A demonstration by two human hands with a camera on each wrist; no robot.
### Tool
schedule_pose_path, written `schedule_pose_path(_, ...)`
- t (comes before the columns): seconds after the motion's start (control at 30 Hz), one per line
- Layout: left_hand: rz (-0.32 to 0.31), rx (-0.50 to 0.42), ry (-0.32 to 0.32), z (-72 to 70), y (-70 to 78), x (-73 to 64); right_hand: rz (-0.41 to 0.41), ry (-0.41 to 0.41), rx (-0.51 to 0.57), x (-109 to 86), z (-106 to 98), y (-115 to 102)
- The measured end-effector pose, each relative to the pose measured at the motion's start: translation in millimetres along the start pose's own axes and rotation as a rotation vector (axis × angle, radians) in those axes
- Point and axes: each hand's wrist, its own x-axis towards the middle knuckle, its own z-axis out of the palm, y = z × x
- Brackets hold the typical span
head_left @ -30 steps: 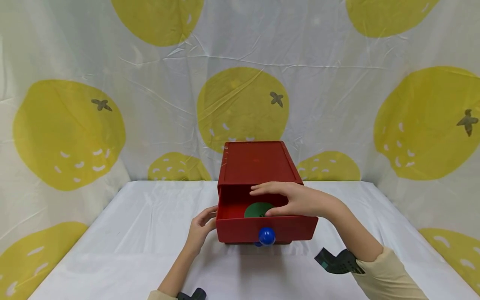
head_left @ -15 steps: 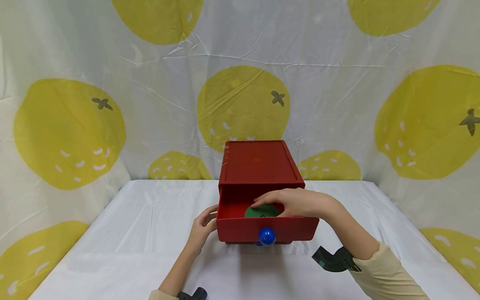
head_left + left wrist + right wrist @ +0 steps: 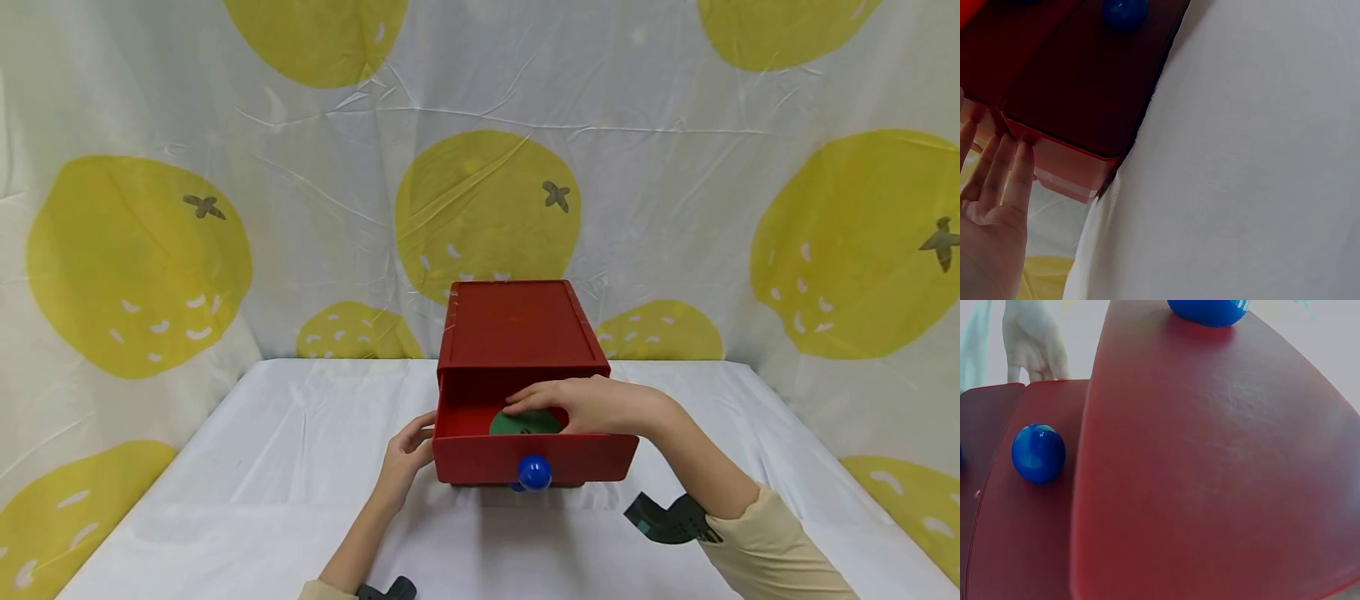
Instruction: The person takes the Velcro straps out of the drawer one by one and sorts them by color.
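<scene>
A red drawer box (image 3: 513, 321) stands on the table, its top drawer (image 3: 472, 460) pulled out, with a round blue knob (image 3: 535, 472) on the front. A round green piece (image 3: 517, 423) with small dark marks lies inside the drawer. My right hand (image 3: 600, 404) reaches in over the drawer's right side and holds the green piece between fingers and thumb; the thumb tip is hidden. At the box's left side, my left hand (image 3: 401, 458) touches the wall with fairly straight fingers. The left wrist view shows those fingers (image 3: 1019, 175) against the red side.
Below the pulled-out drawer, a lower drawer with its own blue knob (image 3: 1039, 453) is pushed in. White cloth (image 3: 300, 433) covers the table. Behind and at both sides hangs a pale curtain (image 3: 637, 192) printed with yellow fruit.
My right hand has lowered further into the drawer and its fingers have come down onto the green piece. The left hand and the box have stayed in place.
</scene>
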Motion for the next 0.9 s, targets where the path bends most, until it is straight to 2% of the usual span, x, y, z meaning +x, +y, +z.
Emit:
schedule_pose_path(0.33, 0.009, -0.015, -0.012, -0.4, -1.4, 0.7, 0.048, 0.051, -0.032, -0.5, 0.8, -1.5)
schedule_pose_path(0.5, 0.014, -0.009, 0.003, -0.5, -1.6, -0.5, 0.042, 0.078, -0.043, 0.8, 1.5, -0.8)
schedule_pose_path(0.67, 0.02, -0.012, -0.011, -0.6, -2.9, -0.7, 0.043, 0.097, -0.046, 1.2, 2.2, 0.5)
schedule_pose_path(0.9, 0.028, -0.036, -0.033, -0.6, -2.1, -1.6, 0.048, 0.131, -0.003, -1.8, 1.2, 0.6)
